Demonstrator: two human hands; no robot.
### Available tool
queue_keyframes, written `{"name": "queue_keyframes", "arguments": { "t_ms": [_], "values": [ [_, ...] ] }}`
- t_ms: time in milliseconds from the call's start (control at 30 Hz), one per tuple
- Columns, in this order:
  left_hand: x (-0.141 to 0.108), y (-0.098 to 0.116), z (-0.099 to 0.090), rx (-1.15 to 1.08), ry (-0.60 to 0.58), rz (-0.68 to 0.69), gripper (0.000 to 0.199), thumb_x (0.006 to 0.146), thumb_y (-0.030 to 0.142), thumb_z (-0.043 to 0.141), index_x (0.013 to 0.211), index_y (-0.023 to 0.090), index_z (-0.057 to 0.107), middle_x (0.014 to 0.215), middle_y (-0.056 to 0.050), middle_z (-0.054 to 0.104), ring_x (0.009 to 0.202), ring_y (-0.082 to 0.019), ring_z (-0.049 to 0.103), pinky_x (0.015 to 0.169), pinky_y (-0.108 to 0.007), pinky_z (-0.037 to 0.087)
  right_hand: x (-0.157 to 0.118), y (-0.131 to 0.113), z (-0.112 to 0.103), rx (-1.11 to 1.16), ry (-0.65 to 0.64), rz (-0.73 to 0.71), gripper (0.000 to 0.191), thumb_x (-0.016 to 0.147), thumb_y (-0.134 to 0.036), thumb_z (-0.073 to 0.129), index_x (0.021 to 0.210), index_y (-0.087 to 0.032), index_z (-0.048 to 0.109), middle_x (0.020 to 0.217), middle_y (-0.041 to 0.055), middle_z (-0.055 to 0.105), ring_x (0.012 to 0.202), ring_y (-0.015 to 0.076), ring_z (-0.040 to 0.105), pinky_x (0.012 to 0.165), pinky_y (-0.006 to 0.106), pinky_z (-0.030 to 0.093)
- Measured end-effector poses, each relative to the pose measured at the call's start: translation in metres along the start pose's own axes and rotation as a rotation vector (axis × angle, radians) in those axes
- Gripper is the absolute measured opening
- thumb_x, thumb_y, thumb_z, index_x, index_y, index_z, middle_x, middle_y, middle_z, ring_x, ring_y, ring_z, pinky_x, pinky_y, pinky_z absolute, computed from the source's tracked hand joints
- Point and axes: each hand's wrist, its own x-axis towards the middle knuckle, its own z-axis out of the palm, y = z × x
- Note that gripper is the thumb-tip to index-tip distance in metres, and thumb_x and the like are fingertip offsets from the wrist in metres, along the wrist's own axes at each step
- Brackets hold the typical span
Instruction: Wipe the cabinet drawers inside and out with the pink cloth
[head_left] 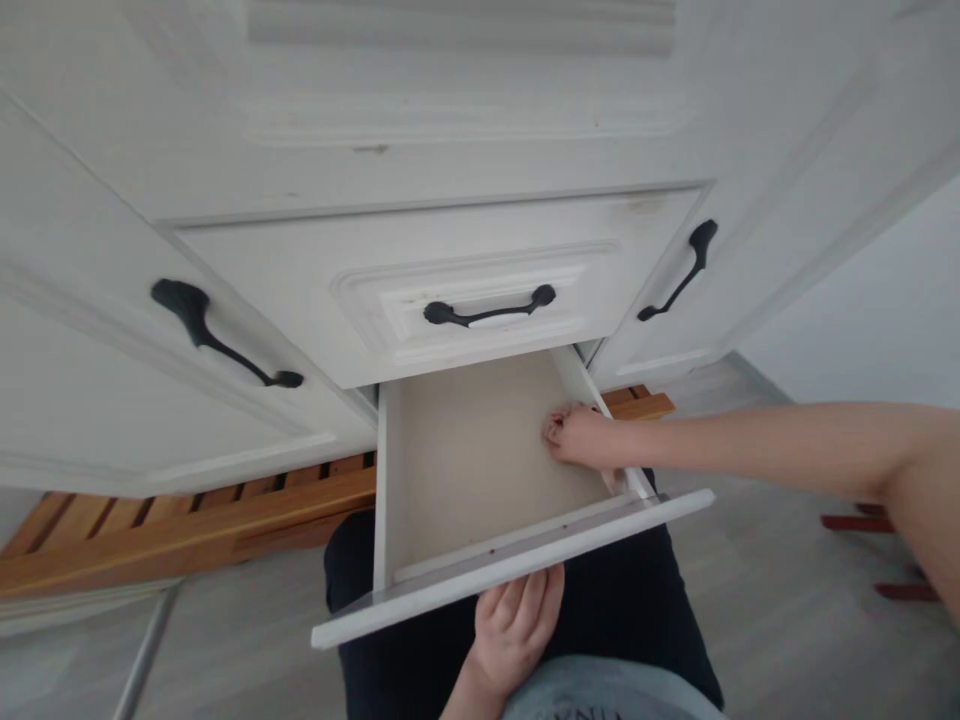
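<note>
Head view: a reach into the pulled-out drawer was seemingly underway, calling for a steady front. That front was touched by the left hand, fingers together, tips hidden; farther in, the right hand was placed, fingers curled, any hold impossible to tell; above, a closed drawer was seen

Whether the right hand holds anything is too small to tell.
</note>
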Motion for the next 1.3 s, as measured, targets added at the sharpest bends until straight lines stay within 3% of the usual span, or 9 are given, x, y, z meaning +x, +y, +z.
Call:
{"name": "queue_keyframes", "arguments": {
  "t_ms": [300, 433, 533, 700, 833, 967, 1067, 1200, 1300],
  "values": [
    [0.010, 0.004, 0.000, 0.025, 0.027, -0.012, 0.026, 0.088, 0.020, 0.071, 0.113, 0.026, 0.076, 0.102, 0.000, 0.077, 0.095, -0.013, 0.065, 0.104, -0.029, 0.045, -0.013, -0.038, -0.007, 0.051, -0.354, -0.089, 0.019, 0.079, -0.023, 0.061, 0.097, -0.023, 0.066, 0.088, -0.0008, 0.066, 0.079, 0.0172, 0.058, 0.070, 0.027, 0.043],
    [0.012, 0.004, 0.000, 0.056, 0.048, -0.024, 0.028, 0.083, 0.027, 0.079, 0.111, 0.028, 0.077, 0.101, 0.001, 0.076, 0.093, -0.012, 0.065, 0.101, -0.027, 0.047, 0.018, -0.093, 0.006, 0.265, -0.190, -0.490, 0.029, 0.088, -0.020, 0.055, 0.115, -0.023, 0.065, 0.106, 0.0013, 0.065, 0.096, 0.0169, 0.059, 0.091, 0.030, 0.045],
    [0.013, 0.003, -0.001, 0.063, 0.040, -0.021, 0.030, 0.079, 0.027, 0.084, 0.108, 0.029, 0.077, 0.101, 0.002, 0.075, 0.091, -0.011, 0.065, 0.102, -0.028, 0.047, 0.048, -0.144, 0.028, 0.423, -0.018, -0.781, 0.022, 0.095, -0.022, 0.051, 0.110, -0.021, 0.068, 0.114, 0.0047, 0.061, 0.108, 0.0183, 0.054, 0.104, 0.033, 0.040],
    [0.013, 0.000, -0.003, 0.073, 0.044, 0.017, 0.028, 0.079, 0.030, 0.084, 0.107, 0.031, 0.077, 0.110, 0.002, 0.073, 0.096, -0.012, 0.062, 0.105, -0.029, 0.046, 0.077, -0.200, 0.064, 0.641, -0.247, -0.894, 0.007, 0.092, -0.022, 0.062, 0.092, -0.019, 0.068, 0.116, 0.0031, 0.062, 0.112, 0.0159, 0.053, 0.107, 0.029, 0.037],
    [0.012, -0.003, -0.004, 0.089, 0.029, 0.051, 0.029, 0.078, 0.033, 0.084, 0.106, 0.033, 0.077, 0.119, 0.001, 0.071, 0.105, -0.015, 0.058, 0.106, -0.030, 0.044, 0.073, -0.190, 0.074, 0.839, -0.403, -0.737, 0.013, 0.089, -0.019, 0.064, 0.098, -0.017, 0.073, 0.108, 0.0012, 0.065, 0.111, 0.0166, 0.056, 0.102, 0.027, 0.040],
    [0.010, -0.005, -0.003, 0.095, 0.030, 0.067, 0.030, 0.077, 0.033, 0.084, 0.106, 0.034, 0.076, 0.117, 0.001, 0.071, 0.108, -0.017, 0.057, 0.107, -0.031, 0.042, 0.050, -0.148, 0.060, 0.871, -0.561, -0.495, 0.030, 0.082, -0.025, 0.071, 0.111, -0.017, 0.075, 0.088, -0.0019, 0.067, 0.087, 0.0122, 0.059, 0.083, 0.023, 0.046],
    [0.007, -0.004, 0.001, 0.097, 0.022, 0.080, 0.034, 0.074, 0.031, 0.086, 0.107, 0.034, 0.076, 0.110, 0.000, 0.071, 0.105, -0.018, 0.060, 0.108, -0.035, 0.043, 0.033, -0.122, 0.047, 0.954, -0.643, -0.354, 0.030, 0.073, -0.023, 0.075, 0.102, -0.015, 0.075, 0.084, -0.0022, 0.067, 0.080, 0.0111, 0.059, 0.078, 0.022, 0.048],
    [0.000, 0.002, 0.005, 0.090, 0.015, 0.047, 0.036, 0.073, 0.033, 0.088, 0.107, 0.032, 0.076, 0.105, 0.000, 0.072, 0.098, -0.017, 0.062, 0.105, -0.035, 0.044, 0.040, -0.116, 0.048, 1.072, -0.468, -0.273, 0.014, 0.067, -0.017, 0.068, 0.080, -0.015, 0.070, 0.079, -0.0031, 0.064, 0.075, 0.0104, 0.059, 0.073, 0.022, 0.048],
    [-0.003, 0.006, 0.005, 0.071, 0.018, -0.011, 0.038, 0.072, 0.033, 0.090, 0.107, 0.031, 0.077, 0.107, -0.001, 0.073, 0.099, -0.017, 0.063, 0.103, -0.033, 0.046, 0.071, -0.131, 0.064, 0.969, -0.288, -0.350, 0.007, 0.072, -0.014, 0.061, 0.075, -0.016, 0.067, 0.077, -0.0035, 0.060, 0.071, 0.0101, 0.056, 0.069, 0.022, 0.048]
  ]
}}
